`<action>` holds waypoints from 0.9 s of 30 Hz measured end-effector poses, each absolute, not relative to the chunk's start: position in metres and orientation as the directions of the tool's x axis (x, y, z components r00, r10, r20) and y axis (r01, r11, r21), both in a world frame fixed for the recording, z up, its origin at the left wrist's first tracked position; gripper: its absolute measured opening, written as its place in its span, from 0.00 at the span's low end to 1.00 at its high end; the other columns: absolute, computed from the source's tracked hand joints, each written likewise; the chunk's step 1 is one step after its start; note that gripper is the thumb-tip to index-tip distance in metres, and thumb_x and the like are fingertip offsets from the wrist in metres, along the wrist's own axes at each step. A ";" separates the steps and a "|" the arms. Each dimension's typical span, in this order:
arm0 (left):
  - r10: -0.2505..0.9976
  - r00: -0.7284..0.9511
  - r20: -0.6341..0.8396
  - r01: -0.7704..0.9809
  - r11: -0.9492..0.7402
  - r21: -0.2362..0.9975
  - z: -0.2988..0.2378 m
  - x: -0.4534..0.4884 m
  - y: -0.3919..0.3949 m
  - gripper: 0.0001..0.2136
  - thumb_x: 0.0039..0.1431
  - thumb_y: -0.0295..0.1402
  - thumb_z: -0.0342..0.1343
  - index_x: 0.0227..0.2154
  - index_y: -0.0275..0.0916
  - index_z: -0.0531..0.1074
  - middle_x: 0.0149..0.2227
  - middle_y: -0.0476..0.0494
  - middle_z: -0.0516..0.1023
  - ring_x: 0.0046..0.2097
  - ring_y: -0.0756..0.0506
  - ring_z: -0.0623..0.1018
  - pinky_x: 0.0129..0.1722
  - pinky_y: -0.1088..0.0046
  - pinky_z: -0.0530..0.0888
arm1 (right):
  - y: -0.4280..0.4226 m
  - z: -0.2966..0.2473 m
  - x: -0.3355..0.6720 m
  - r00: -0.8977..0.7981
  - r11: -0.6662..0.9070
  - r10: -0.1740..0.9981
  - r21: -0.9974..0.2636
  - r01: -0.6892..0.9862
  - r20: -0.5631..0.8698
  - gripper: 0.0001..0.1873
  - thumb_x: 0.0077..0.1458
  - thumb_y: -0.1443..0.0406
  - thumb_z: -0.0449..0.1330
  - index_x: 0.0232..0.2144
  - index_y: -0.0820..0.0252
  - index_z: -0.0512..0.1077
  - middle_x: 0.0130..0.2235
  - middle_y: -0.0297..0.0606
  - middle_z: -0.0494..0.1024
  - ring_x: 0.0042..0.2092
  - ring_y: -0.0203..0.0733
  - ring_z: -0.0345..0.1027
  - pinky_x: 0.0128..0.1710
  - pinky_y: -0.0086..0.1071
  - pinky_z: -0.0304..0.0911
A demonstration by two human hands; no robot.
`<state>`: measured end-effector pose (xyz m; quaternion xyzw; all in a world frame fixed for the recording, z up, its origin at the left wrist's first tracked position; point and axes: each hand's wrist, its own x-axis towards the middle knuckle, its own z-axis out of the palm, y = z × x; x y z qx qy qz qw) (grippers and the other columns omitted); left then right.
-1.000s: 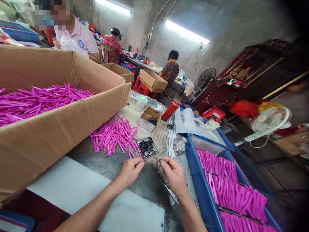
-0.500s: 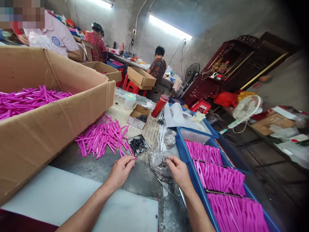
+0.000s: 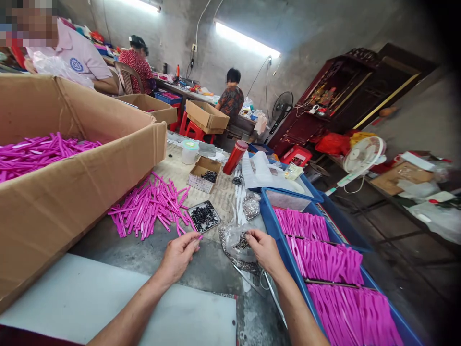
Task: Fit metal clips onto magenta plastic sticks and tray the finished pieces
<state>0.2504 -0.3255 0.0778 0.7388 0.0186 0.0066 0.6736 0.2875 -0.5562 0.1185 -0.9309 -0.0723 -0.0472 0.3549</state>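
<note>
My left hand [image 3: 179, 256] rests on the grey table with its fingers pinched on the near end of a pink plastic stick [image 3: 197, 236]. A loose heap of the same pink sticks [image 3: 149, 205] lies just beyond it. My right hand [image 3: 265, 250] reaches into a clear plastic bag of small dark metal parts [image 3: 236, 243], fingers curled at the bag's mouth. A small black tray of dark parts [image 3: 204, 216] sits between the heap and the bag.
A big cardboard box [image 3: 82, 178] of pink sticks fills the left. A blue crate [image 3: 288, 262] with rows of pink pieces lines the right. Farther back stand a small carton [image 3: 203, 174], a red flask [image 3: 235, 157] and a white tub [image 3: 189, 151]. Other people work at far tables.
The view has swung right and down. My right hand has moved from pinching the bag's top to reaching into it. My left hand has kept its pinch on the stick.
</note>
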 end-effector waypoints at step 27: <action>0.077 0.996 -0.045 0.049 -0.041 0.998 0.084 0.253 -0.326 0.15 0.43 0.37 0.52 0.32 0.33 0.74 0.22 0.46 0.74 0.19 0.51 0.68 0.16 0.80 0.65 | -0.537 0.115 0.301 0.953 -0.971 0.233 -0.001 0.238 -0.191 0.11 0.45 0.69 0.49 0.25 0.65 0.72 0.30 0.47 0.75 0.31 0.44 0.68 0.27 0.28 0.53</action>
